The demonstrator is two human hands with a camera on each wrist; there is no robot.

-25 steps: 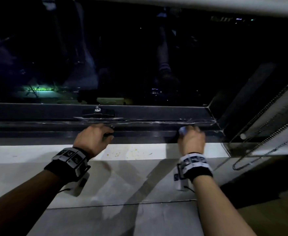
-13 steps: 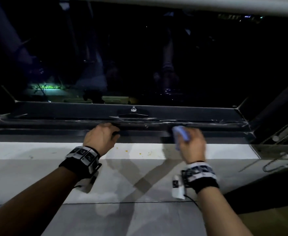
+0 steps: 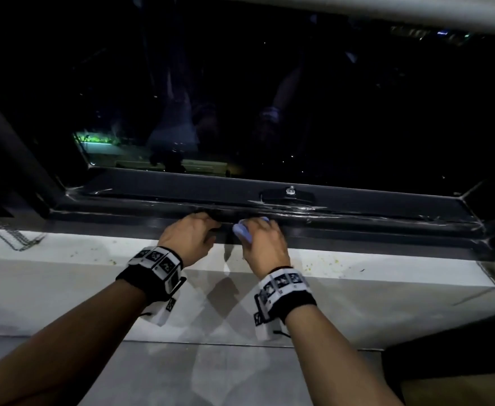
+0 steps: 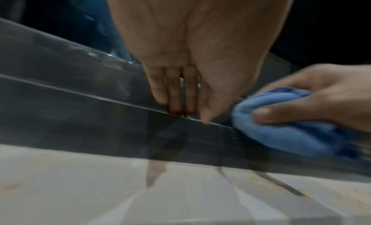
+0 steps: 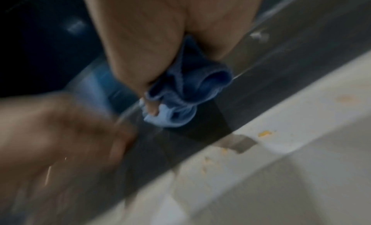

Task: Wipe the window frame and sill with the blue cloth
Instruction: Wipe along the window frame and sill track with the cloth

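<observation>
A bunched blue cloth (image 3: 243,232) is gripped in my right hand (image 3: 265,244) and pressed against the ledge of the dark window frame (image 3: 372,227). In the right wrist view the cloth (image 5: 186,93) bulges out below the thumb onto the frame. My left hand (image 3: 193,234) rests just left of it. Its fingers (image 4: 174,95) lie fairly straight, with their tips on the frame's ridge (image 4: 80,92). From the left wrist the cloth (image 4: 281,126) and the right hand (image 4: 325,101) show close by, blurred. The white sill (image 3: 93,253) runs under both wrists.
A window handle (image 3: 290,195) sits on the frame just right of my hands. Yellowish specks (image 3: 328,263) dot the sill. A bead chain (image 3: 20,241) lies at the sill's left end. Dark glass (image 3: 269,98) fills the view above.
Both hands have slid left along the frame, past the handle. The right hand with the cloth travelled further and now sits close beside the left hand.
</observation>
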